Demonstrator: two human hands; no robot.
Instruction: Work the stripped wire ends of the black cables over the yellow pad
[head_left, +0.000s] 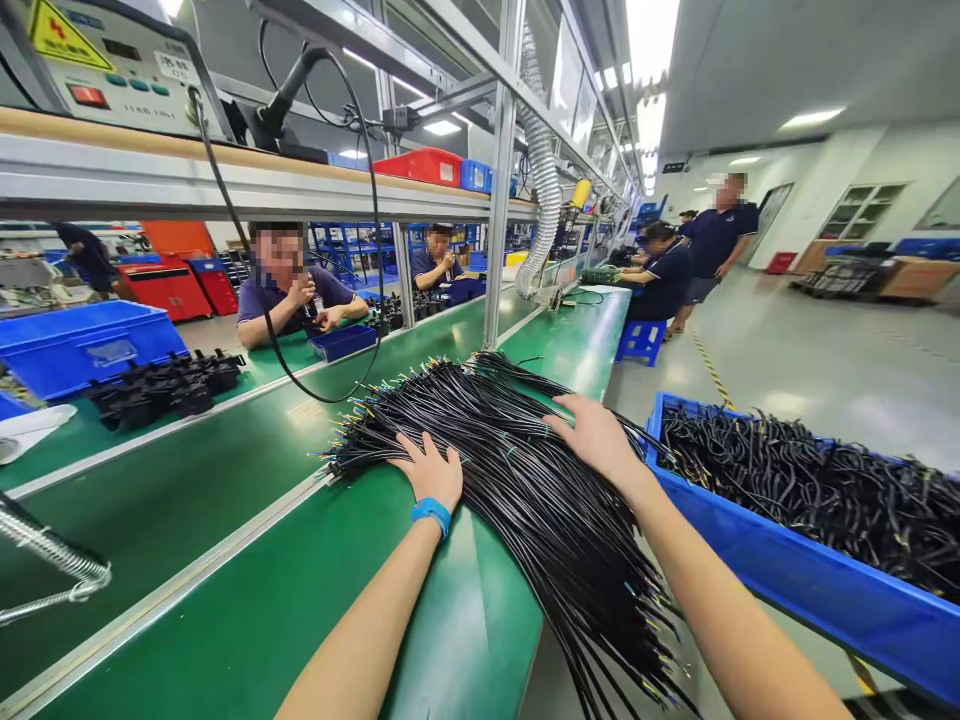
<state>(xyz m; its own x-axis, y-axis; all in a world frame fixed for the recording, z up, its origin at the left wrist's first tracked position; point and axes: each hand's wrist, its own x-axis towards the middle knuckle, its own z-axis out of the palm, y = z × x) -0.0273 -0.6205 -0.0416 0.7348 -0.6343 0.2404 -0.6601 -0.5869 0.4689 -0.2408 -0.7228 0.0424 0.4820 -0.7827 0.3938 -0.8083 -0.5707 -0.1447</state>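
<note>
The left hand lies with fingers spread on the near-left edge of a black cable bundle, at 9 o'clock from its middle; it is unclenched, and a blue wristband circles the wrist. The right hand rests at 2 o'clock on the bundle's other side, its fingers extended and loose rather than closed in a fist; whether any strand is pinched beneath its palm, I cannot tell.

The bundle lies across the green bench. Its tips, with bits of coloured wire showing, fan out from 9 to 12 o'clock, while the opposite end hangs past the bench edge at 5 o'clock.

Farther out, taking the bundle as the dial's centre, a blue crate heaped with more dark cables stands at 3 o'clock. A seated co-worker is at 10 o'clock, behind a small blue tray. Black parts sit between 9 and 10 o'clock, just beside a blue bin. A ribbed silver duct hangs at 12 o'clock. Another person stands between 1 and 2 o'clock.
</note>
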